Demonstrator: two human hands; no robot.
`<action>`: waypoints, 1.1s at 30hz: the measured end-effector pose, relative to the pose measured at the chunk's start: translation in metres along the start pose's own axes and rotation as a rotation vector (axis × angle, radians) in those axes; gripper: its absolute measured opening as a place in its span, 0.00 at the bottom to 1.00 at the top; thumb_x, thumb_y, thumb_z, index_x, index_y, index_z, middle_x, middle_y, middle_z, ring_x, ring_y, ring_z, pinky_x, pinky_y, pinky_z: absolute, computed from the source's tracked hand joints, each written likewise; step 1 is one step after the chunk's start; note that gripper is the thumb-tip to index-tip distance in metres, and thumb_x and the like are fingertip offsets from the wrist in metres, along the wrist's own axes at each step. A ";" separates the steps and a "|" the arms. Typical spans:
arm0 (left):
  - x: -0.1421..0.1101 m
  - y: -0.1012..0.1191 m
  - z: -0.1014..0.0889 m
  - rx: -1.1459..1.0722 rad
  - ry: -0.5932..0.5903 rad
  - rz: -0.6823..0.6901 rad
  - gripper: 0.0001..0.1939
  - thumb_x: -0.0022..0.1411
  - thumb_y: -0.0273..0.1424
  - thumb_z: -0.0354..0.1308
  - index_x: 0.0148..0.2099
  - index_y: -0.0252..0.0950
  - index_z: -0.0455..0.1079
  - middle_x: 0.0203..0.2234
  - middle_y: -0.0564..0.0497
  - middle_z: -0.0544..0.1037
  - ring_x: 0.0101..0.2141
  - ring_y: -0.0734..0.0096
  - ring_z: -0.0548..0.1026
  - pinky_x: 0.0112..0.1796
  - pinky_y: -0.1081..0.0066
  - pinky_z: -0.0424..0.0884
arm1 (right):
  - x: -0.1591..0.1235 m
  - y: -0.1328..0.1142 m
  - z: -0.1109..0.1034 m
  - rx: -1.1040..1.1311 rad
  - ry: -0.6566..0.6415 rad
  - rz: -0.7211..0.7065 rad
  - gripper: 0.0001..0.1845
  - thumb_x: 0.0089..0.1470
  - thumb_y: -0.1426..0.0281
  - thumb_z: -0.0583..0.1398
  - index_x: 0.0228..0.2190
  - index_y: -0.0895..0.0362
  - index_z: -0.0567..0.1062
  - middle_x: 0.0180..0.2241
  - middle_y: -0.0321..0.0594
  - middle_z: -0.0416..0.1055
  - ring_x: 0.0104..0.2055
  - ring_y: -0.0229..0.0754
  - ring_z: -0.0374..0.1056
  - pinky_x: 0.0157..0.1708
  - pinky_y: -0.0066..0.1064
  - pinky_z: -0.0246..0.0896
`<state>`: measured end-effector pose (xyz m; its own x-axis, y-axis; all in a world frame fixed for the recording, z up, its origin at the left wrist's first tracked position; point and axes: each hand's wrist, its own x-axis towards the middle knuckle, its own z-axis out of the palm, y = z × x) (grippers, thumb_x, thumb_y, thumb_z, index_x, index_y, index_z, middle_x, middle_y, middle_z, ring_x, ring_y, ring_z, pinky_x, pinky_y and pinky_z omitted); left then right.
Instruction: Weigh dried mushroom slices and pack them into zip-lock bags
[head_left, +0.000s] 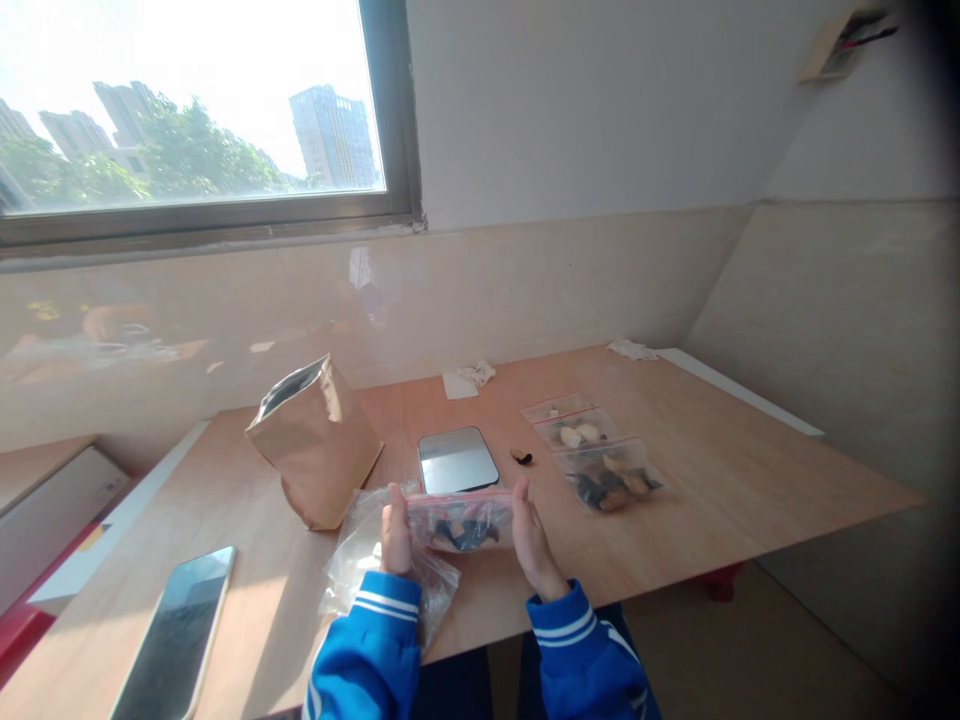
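A clear zip bag [469, 525] with a red seal line and dark dried pieces inside is stretched between my two hands. My left hand [397, 535] is closed on its left end. My right hand [531, 540] grips the right end, thumb up near the seal. Just beyond the bag lies a flat square silver-topped device [457, 460], which looks like a small scale. Loose clear plastic bags [352, 560] lie under and beside my left hand. One dark-and-tan dried piece [521, 457] rests on the table to the right of the silver device.
A brown paper bag [319, 450] stands open at the left on the wooden table [720, 450]. Filled zip bags lie to the right, one with dark pieces [611, 483], another with pale pieces [581, 432]. A phone [180, 630] is at the near left. Crumpled tissue [476, 374] lies near the wall.
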<state>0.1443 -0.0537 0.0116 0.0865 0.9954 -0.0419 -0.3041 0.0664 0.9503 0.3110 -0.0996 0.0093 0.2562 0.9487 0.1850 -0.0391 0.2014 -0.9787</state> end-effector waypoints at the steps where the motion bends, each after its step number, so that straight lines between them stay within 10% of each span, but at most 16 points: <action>1: 0.000 -0.001 0.000 -0.022 0.000 -0.021 0.39 0.56 0.60 0.46 0.29 0.27 0.77 0.20 0.42 0.78 0.22 0.64 0.75 0.26 0.67 0.70 | 0.000 -0.001 -0.001 -0.005 0.012 0.039 0.41 0.56 0.40 0.40 0.16 0.55 0.75 0.15 0.42 0.70 0.22 0.43 0.68 0.25 0.32 0.65; 7: 0.000 0.002 -0.003 0.115 -0.026 0.100 0.44 0.59 0.60 0.34 0.35 0.29 0.79 0.22 0.44 0.78 0.19 0.73 0.68 0.20 0.74 0.62 | 0.008 -0.018 -0.027 0.089 0.206 0.138 0.39 0.53 0.39 0.45 0.18 0.56 0.75 0.17 0.45 0.72 0.22 0.45 0.70 0.25 0.34 0.65; 13: -0.001 0.000 -0.006 0.463 0.011 0.454 0.37 0.68 0.45 0.32 0.21 0.34 0.73 0.20 0.47 0.73 0.22 0.73 0.66 0.23 0.73 0.61 | 0.022 -0.027 -0.125 0.004 0.672 0.138 0.35 0.49 0.39 0.52 0.24 0.60 0.74 0.14 0.40 0.68 0.13 0.38 0.59 0.12 0.29 0.49; 20: -0.006 -0.010 -0.013 0.597 0.013 0.663 0.32 0.68 0.39 0.34 0.16 0.36 0.63 0.18 0.49 0.67 0.23 0.71 0.66 0.27 0.70 0.63 | 0.052 -0.021 -0.218 -0.811 0.596 0.191 0.37 0.54 0.42 0.47 0.27 0.63 0.76 0.22 0.51 0.71 0.24 0.49 0.66 0.25 0.39 0.59; 27: -0.003 -0.003 -0.008 0.521 0.363 0.881 0.10 0.63 0.37 0.50 0.42 0.36 0.62 0.38 0.48 0.70 0.29 0.75 0.70 0.25 0.73 0.68 | 0.029 0.004 -0.185 -1.133 0.762 -0.336 0.32 0.60 0.52 0.44 0.43 0.66 0.73 0.41 0.61 0.70 0.46 0.56 0.65 0.46 0.46 0.57; 33: -0.024 0.037 -0.010 0.599 0.752 0.971 0.28 0.55 0.35 0.63 0.53 0.40 0.53 0.51 0.44 0.64 0.43 0.67 0.73 0.41 0.57 0.73 | 0.021 0.027 -0.162 -1.196 0.706 -0.264 0.26 0.61 0.58 0.47 0.41 0.64 0.75 0.44 0.60 0.69 0.47 0.58 0.63 0.43 0.46 0.57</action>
<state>0.1218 -0.0741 0.0452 -0.5147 0.4335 0.7397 0.5245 -0.5232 0.6717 0.4721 -0.1141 -0.0278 0.5634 0.5247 0.6381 0.8247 -0.3119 -0.4717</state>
